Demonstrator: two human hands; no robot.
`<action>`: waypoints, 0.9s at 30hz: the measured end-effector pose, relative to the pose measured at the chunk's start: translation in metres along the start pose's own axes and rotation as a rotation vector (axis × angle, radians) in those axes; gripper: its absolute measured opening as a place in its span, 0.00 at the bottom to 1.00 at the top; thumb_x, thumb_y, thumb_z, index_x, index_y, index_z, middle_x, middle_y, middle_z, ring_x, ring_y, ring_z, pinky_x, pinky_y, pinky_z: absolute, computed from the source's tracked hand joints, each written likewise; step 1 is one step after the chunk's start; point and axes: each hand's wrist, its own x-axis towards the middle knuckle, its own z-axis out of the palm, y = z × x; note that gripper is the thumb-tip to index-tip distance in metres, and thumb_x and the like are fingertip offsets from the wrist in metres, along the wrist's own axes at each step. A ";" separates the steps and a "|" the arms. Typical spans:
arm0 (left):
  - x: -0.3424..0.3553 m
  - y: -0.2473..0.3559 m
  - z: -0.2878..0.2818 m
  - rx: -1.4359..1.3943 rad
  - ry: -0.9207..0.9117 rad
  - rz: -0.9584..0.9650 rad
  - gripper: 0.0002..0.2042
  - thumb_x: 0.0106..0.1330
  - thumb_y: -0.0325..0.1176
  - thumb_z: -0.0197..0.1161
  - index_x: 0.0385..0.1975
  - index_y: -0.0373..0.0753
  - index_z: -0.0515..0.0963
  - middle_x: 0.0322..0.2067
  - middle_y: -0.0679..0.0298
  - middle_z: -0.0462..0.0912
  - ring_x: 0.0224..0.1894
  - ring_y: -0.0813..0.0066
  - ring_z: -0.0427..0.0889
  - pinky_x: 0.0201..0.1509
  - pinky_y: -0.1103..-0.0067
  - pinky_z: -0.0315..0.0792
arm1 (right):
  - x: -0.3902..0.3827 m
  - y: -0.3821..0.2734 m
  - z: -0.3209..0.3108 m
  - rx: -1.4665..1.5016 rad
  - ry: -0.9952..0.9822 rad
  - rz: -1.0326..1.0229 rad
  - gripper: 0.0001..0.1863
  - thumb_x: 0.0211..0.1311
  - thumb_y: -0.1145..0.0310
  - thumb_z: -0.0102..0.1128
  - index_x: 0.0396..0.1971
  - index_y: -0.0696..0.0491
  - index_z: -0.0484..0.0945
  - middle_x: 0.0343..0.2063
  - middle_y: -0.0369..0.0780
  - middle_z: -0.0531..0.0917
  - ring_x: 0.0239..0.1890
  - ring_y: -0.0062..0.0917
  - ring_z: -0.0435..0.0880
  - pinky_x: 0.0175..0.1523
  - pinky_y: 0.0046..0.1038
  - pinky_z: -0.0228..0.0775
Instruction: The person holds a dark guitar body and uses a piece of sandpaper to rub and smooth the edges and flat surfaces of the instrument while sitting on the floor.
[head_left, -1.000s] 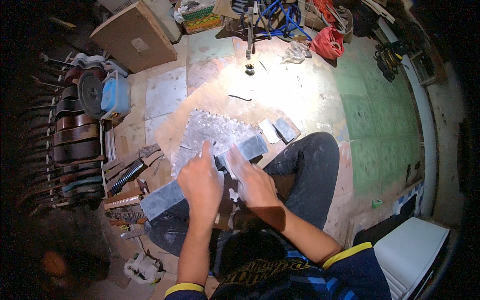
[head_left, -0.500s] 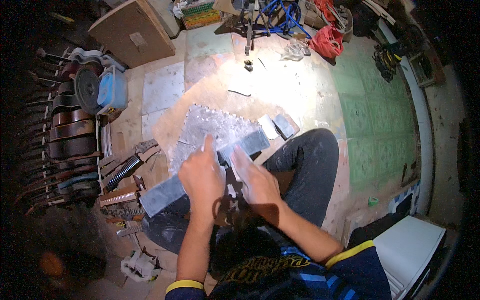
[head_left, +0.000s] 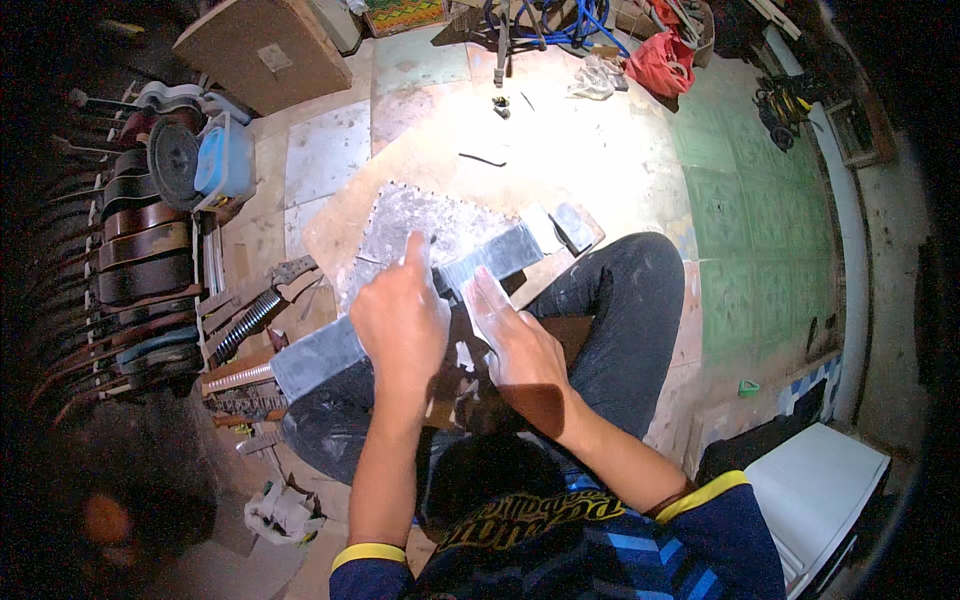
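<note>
A long, flat grey bar [head_left: 318, 358] lies slantwise across my lap, its far right part wider in view past my right fingers. My left hand [head_left: 400, 315] is curled over the middle of this bar, with the index finger stretched forward. Dusty white fingers of my right hand [head_left: 515, 335] are pressed together against the bar's near edge, right of the left hand. What lies under both palms is hidden. Beyond the bar, a grey, dusty sheet with a notched edge [head_left: 400, 220] rests on a tan board [head_left: 335, 225].
Just past the bar's right end lies a small dark block [head_left: 572, 228]. A thin dark strip [head_left: 482, 160] is farther off on the floor. Guitar bodies [head_left: 145, 235] line the left side, near a black coiled spring [head_left: 247, 325]. A white box [head_left: 820, 500] stands at the lower right.
The whole view has shifted slightly, so the bar and my lap appear higher. My right fingers have slid a little to the right along the bar; the left hand keeps its hold.
</note>
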 end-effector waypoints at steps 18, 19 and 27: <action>0.006 0.000 -0.001 0.019 0.023 -0.003 0.25 0.50 0.22 0.63 0.53 0.40 0.80 0.21 0.51 0.82 0.26 0.49 0.84 0.29 0.58 0.76 | 0.000 0.005 0.007 0.026 0.021 -0.018 0.37 0.56 0.83 0.49 0.69 0.47 0.68 0.70 0.42 0.68 0.43 0.47 0.84 0.52 0.43 0.80; 0.003 0.002 -0.001 0.031 0.012 -0.005 0.25 0.50 0.22 0.63 0.53 0.40 0.80 0.21 0.51 0.82 0.26 0.49 0.84 0.29 0.58 0.76 | 0.012 0.009 0.009 -0.028 0.056 -0.028 0.38 0.55 0.83 0.51 0.69 0.46 0.68 0.70 0.43 0.68 0.40 0.47 0.84 0.51 0.44 0.80; 0.006 -0.003 -0.003 0.001 0.081 -0.014 0.24 0.52 0.22 0.63 0.53 0.41 0.81 0.23 0.50 0.83 0.26 0.49 0.85 0.30 0.58 0.76 | -0.013 0.028 -0.016 0.472 -0.084 -0.192 0.36 0.49 0.88 0.45 0.63 0.57 0.74 0.70 0.47 0.68 0.67 0.40 0.74 0.69 0.34 0.68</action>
